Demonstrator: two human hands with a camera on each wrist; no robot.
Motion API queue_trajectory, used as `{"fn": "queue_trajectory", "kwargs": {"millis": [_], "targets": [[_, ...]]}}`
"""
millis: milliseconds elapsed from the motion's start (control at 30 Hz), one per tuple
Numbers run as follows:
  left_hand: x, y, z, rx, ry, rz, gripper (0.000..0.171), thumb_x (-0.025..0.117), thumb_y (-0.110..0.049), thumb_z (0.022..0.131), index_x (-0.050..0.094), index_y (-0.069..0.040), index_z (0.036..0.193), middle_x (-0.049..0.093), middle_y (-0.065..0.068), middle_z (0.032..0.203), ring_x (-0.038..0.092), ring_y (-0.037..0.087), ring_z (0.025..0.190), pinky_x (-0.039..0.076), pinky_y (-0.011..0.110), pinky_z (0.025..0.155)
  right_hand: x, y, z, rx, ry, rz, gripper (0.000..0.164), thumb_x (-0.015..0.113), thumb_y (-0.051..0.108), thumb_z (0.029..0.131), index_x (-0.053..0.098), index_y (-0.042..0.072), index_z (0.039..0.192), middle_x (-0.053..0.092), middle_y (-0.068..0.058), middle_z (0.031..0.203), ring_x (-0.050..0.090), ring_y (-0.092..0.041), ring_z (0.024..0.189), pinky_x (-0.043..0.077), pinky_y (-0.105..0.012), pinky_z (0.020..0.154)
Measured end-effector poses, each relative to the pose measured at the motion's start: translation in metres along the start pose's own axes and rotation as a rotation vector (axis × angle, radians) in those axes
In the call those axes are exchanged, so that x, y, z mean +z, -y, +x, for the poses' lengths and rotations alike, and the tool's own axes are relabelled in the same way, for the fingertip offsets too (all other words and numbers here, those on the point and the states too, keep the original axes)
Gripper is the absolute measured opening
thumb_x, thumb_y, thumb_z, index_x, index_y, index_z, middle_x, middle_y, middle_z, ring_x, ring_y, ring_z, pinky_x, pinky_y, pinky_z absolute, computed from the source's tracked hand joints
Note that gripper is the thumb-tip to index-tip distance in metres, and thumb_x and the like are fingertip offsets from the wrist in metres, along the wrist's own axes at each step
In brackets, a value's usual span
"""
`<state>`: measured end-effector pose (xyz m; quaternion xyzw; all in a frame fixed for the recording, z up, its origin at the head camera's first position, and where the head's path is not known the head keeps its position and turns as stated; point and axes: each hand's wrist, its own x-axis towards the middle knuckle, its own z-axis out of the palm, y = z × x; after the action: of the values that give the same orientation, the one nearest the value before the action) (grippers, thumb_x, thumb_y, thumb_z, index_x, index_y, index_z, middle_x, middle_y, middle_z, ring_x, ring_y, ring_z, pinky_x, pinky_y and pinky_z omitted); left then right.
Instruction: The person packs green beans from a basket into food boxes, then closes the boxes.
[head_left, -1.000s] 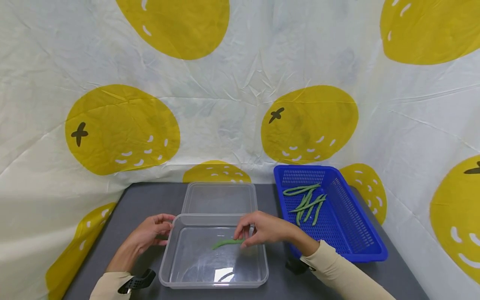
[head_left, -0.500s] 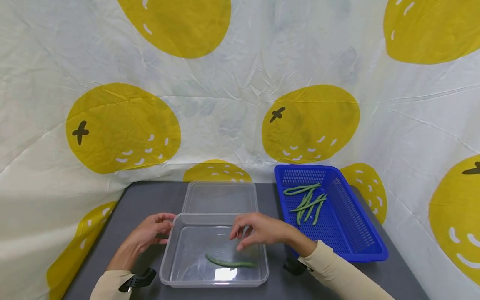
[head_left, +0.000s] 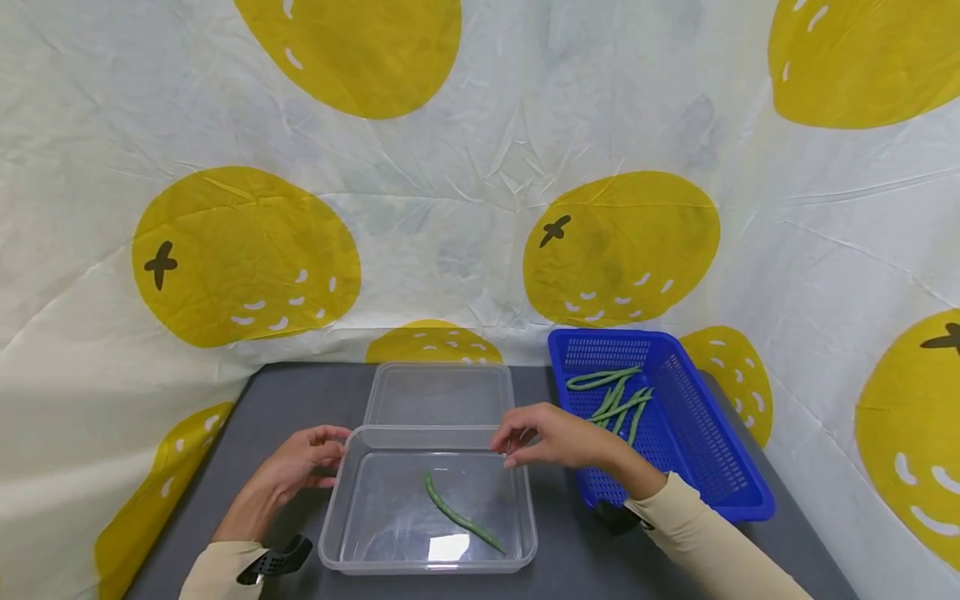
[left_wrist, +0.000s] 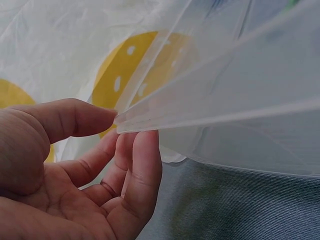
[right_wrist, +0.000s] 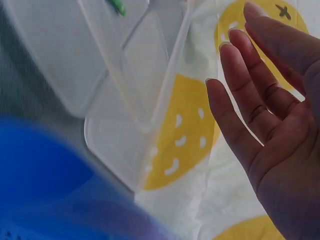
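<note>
A clear plastic food container (head_left: 375, 517) stands on the table, with one green bean (head_left: 461, 518) lying slanted on its floor. At its far left corner my left hand (head_left: 303, 464) pinches the rim. The left wrist view shows the thumb (left_wrist: 75, 117) on one side of that rim and the fingers (left_wrist: 145, 175) on the other. Over the container's right wall is my right hand (head_left: 555, 437), fingers loosely bent and holding nothing. In the right wrist view its fingers (right_wrist: 235, 125) are spread. Several more green beans (head_left: 622, 404) lie in the blue basket (head_left: 720, 433).
The basket stands to the right, partly behind the right forearm. Behind the container lies a clear flat lid (head_left: 442, 393) on the grey table (head_left: 307, 392). A white curtain (head_left: 442, 233) with yellow fruit prints hangs along the table's back edge.
My right hand has let go of the green bean, which dropped onto the container's floor and turned. That hand has since moved right toward the basket. The left hand stays on the rim.
</note>
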<state>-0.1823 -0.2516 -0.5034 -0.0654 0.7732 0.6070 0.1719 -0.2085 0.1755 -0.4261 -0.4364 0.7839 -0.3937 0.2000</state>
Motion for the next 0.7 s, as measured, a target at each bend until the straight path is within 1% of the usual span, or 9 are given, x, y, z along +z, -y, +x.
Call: {"fn": "queue_trajectory", "kwargs": {"millis": [133, 233, 367, 467, 600, 700], "targets": [[-0.001, 0.003, 0.001, -0.016, 0.011, -0.018, 0.043, 0.064, -0.015, 0.096, 0.055, 0.003, 0.134, 0.069, 0.013, 0.107, 0.066, 0.025, 0.091, 0.057, 0.041, 0.074, -0.010, -0.006, -0.008, 0.050, -0.034, -0.025, 0.020, 0.073, 0.020, 0.094, 0.072, 0.022, 0.114, 0.071, 0.007, 0.106, 0.069, -0.013, 0.094, 0.056, -0.036, 0.090], [-0.002, 0.004, 0.002, -0.026, 0.027, -0.035, 0.044, 0.063, -0.015, 0.096, 0.054, 0.004, 0.135, 0.069, 0.012, 0.108, 0.066, 0.023, 0.091, 0.057, 0.041, 0.074, -0.018, -0.009, -0.014, 0.076, -0.057, -0.039, 0.021, 0.073, 0.020, 0.094, 0.072, 0.023, 0.115, 0.071, 0.004, 0.107, 0.068, -0.013, 0.094, 0.056, -0.037, 0.089], [-0.002, 0.003, 0.002, -0.025, 0.037, -0.042, 0.045, 0.063, -0.015, 0.097, 0.053, 0.004, 0.136, 0.069, 0.012, 0.107, 0.066, 0.023, 0.090, 0.057, 0.041, 0.074, -0.028, -0.014, -0.023, 0.080, -0.088, -0.067, 0.021, 0.072, 0.018, 0.094, 0.072, 0.022, 0.115, 0.071, 0.000, 0.108, 0.068, -0.013, 0.092, 0.057, -0.033, 0.085], [-0.002, 0.001, 0.002, -0.025, 0.035, -0.039, 0.045, 0.063, -0.015, 0.096, 0.053, 0.004, 0.136, 0.068, 0.011, 0.106, 0.066, 0.022, 0.090, 0.057, 0.041, 0.074, -0.036, -0.019, -0.030, 0.077, -0.114, -0.101, 0.020, 0.072, 0.019, 0.094, 0.072, 0.021, 0.114, 0.072, 0.002, 0.107, 0.068, -0.012, 0.092, 0.057, -0.030, 0.084], [-0.002, 0.000, 0.002, -0.018, 0.041, -0.036, 0.045, 0.063, -0.015, 0.097, 0.052, 0.004, 0.136, 0.068, 0.011, 0.107, 0.066, 0.022, 0.091, 0.057, 0.041, 0.075, -0.046, -0.027, -0.040, 0.091, -0.149, -0.138, 0.019, 0.072, 0.020, 0.095, 0.072, 0.020, 0.113, 0.072, 0.005, 0.105, 0.069, -0.013, 0.092, 0.057, -0.030, 0.083], [-0.003, 0.000, 0.002, -0.013, 0.043, -0.035, 0.046, 0.063, -0.015, 0.097, 0.052, 0.004, 0.137, 0.068, 0.011, 0.107, 0.066, 0.023, 0.091, 0.057, 0.041, 0.075, -0.053, -0.034, -0.048, 0.120, -0.172, -0.136, 0.018, 0.071, 0.019, 0.095, 0.072, 0.019, 0.113, 0.072, 0.003, 0.105, 0.070, -0.015, 0.092, 0.057, -0.032, 0.081]]}}
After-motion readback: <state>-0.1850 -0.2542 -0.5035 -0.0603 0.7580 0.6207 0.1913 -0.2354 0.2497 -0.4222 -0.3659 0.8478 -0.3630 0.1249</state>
